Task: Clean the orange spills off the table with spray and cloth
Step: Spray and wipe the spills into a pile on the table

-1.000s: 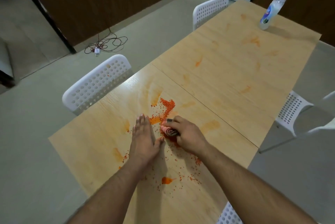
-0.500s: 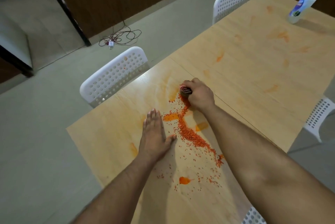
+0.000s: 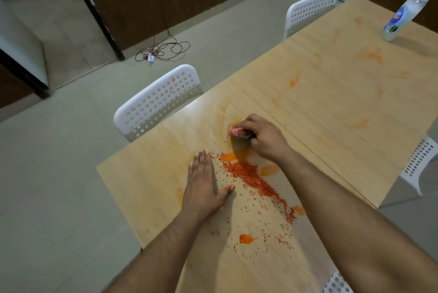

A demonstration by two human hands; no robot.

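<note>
While the left hand (image 3: 203, 186) lay flat on the light wooden table (image 3: 331, 108), fingers straight and together with the thumb spread to the side, the right hand (image 3: 263, 137) was curled round a small bunched pink cloth (image 3: 239, 132) and pressed it onto the tabletop a little beyond the left fingertips. The two hands were apart, with a band of orange-red granules (image 3: 253, 179) lying between and in front of them. That band ran diagonally from just beside the left hand's fingers toward the near right, thinning into scattered specks. A wet orange smear (image 3: 231, 157) sat at the far end of the band, just below the cloth, and a brighter orange blob (image 3: 246, 238) lay nearer the person among loose grains. Fainter orange smudges (image 3: 374, 55) marked the far half of the table, beyond the seam where the two tabletop sections met.

The spray bottle (image 3: 407, 10), clear with a blue label, stood upright at the far right of the table, well apart from both hands; its top was cut off by the frame edge. A white perforated chair (image 3: 156, 103) was pushed against the left edge of the table near the hands, and a second white chair (image 3: 310, 12) stood farther along the same side. On the tiled floor by a brown door lay a tangled cable (image 3: 163, 52) with a white plug.
</note>
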